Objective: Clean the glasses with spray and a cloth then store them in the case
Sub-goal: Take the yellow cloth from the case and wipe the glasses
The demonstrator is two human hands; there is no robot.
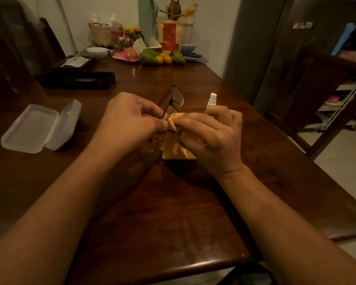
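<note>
Black-framed glasses (174, 97) are held above the wooden table (173, 212), lenses pointing away from me. My left hand (130, 118) pinches the near end of the frame. A yellow cloth (178, 149) is pinched in my right hand (210, 136) against the near part of the glasses and hangs down to the table. A small white spray bottle (211, 101) stands upright just behind my right hand. The clear plastic case (39, 128) lies open on the table to the left.
A long black box (76, 79) lies behind the case. At the table's far end sit a white bowl (97, 52), a woven basket (104, 36), jars and fruit (161, 57). A wooden chair (321, 89) stands at the right.
</note>
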